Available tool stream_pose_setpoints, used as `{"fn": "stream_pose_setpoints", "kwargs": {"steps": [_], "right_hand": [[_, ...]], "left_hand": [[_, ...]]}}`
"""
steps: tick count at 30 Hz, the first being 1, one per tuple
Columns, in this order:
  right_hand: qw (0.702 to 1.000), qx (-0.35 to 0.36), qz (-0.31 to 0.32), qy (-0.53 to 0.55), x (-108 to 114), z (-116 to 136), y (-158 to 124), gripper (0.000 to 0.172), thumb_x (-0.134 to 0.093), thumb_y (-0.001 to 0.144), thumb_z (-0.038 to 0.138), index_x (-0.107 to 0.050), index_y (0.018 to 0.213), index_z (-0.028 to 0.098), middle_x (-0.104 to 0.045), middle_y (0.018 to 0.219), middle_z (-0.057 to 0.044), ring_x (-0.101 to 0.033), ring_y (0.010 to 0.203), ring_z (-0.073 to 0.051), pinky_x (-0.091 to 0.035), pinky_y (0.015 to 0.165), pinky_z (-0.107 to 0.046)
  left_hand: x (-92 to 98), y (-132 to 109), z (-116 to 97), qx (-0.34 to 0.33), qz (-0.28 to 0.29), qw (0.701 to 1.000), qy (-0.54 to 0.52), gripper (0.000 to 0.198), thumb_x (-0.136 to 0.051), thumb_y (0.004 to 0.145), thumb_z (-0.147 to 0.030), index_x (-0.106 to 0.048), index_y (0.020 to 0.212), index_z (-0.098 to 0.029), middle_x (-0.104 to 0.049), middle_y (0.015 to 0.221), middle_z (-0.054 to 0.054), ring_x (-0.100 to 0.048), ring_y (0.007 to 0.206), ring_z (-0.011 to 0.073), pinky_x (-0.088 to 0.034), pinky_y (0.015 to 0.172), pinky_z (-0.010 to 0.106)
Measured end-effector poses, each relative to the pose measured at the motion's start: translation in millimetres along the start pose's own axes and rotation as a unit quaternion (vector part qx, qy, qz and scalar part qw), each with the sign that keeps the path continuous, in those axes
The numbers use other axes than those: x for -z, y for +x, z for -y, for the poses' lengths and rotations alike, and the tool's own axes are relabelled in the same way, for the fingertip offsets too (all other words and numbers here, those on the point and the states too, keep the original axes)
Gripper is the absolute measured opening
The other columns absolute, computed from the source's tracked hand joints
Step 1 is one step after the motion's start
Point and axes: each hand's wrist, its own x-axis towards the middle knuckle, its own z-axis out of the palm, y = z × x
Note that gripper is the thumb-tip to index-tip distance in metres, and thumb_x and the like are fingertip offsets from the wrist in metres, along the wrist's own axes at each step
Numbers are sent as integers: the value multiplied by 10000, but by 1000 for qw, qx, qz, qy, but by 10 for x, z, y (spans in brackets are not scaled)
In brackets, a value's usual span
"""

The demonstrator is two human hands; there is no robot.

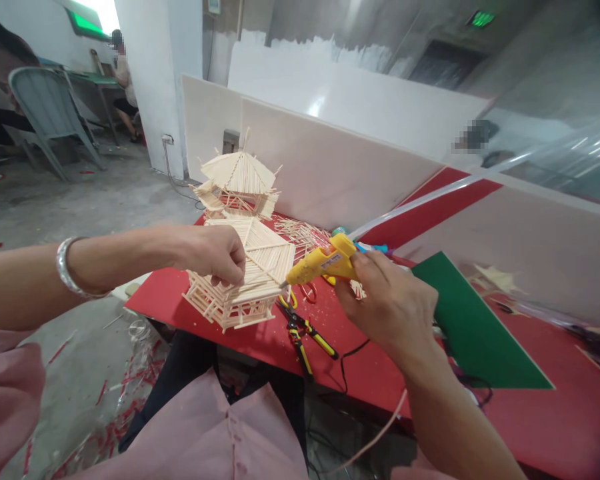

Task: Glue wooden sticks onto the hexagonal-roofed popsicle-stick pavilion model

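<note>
A yellow hot glue gun is in my right hand, its nozzle close to the right edge of a wooden stick roof. My left hand is closed over the left side of that roof, thumb and fingers pressed together. What they pinch, if anything, is hidden. The roof tops a model pavilion with a railed base of thin sticks. Behind it rises another roofed tier of the same sticks, partly overlapped by the front one; I cannot tell whether they are joined.
Pliers with yellow-black handles lie on the red tabletop near its front edge. Loose sticks are heaped behind the model. A green board lies at right. White panels stand behind. People sit at the far left.
</note>
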Motion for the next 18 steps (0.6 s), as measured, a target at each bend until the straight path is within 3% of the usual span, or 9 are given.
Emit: {"fn": "stream_pose_setpoints", "kwargs": {"steps": [10, 18], "right_hand": [[999, 6, 3, 33, -65, 91, 35, 217, -590, 829, 230, -648, 1017, 139, -734, 860, -66, -645, 697, -163, -375, 533, -262], [997, 11, 5, 79, -103, 223, 103, 213, -593, 818, 219, -649, 993, 111, -739, 903, -102, -664, 736, -181, -411, 560, -267]], "left_hand": [[-5, 0, 4, -4, -18, 1000, -10, 92, -606, 621, -247, -668, 612, -180, -587, 579, -8, -517, 573, 114, -343, 529, 232], [26, -42, 73, -5, -34, 999, -17, 122, -616, 630, -270, -679, 654, -168, -632, 621, 8, -555, 605, 122, -357, 551, 231]]}}
